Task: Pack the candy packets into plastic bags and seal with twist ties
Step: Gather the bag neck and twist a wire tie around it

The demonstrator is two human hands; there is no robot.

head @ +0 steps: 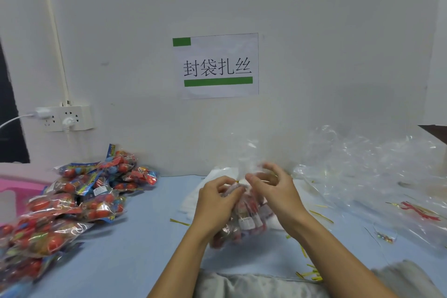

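I'm sitting at the blue table [135,237] with a heap of candy packets [72,201] piled on my left. The filled plastic bag [244,220] is standing mid-table; my left hand [217,198] is gripping its neck, my right hand [273,189] is pinching the gold twist tie [237,181].

Table [135,237]: candy packets [79,201] heaped at left, filled bag [244,220] at centre between both hands, empty plastic bags [367,172] piled right, twist ties [321,216] scattered between, sign [217,65] on wall behind.
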